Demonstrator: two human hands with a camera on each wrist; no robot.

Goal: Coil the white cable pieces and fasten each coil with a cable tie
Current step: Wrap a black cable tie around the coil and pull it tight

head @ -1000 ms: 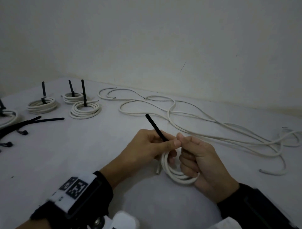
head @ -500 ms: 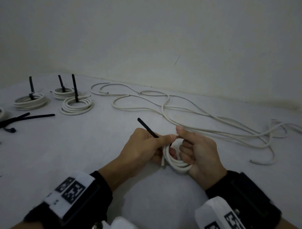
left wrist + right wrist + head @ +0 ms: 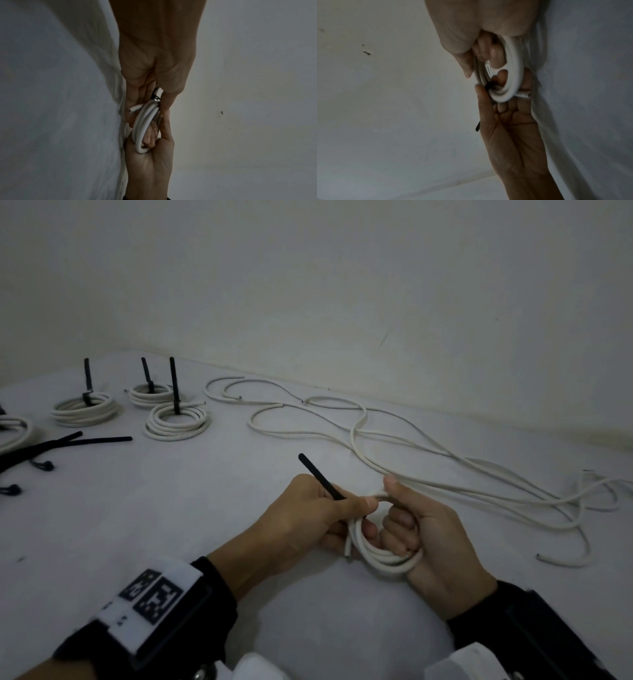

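Observation:
A small white cable coil [image 3: 383, 559] stands upright between both hands just above the table. My right hand [image 3: 421, 529] grips it with fingers curled through the ring and the thumb on top. My left hand [image 3: 318, 515] pinches a black cable tie [image 3: 320, 477] at the coil's left side; the tie's tail points up and to the left. The left wrist view shows the coil [image 3: 144, 125] edge-on with one cut end sticking out, and the tie [image 3: 155, 96] only as a dark bit between the fingers. In the right wrist view the tie [image 3: 489, 85] wraps the coil [image 3: 513, 75].
Several tied coils [image 3: 176, 421] with upright black tie tails lie at the back left. Loose black ties [image 3: 72, 441] lie at the left edge. Long loose white cables [image 3: 428, 453] sprawl over the table's back and right side, close to a white wall.
The tie's tail sticks out a little farther from my left hand. My right thumb has lifted away from the left thumb. The coil stays between both hands.

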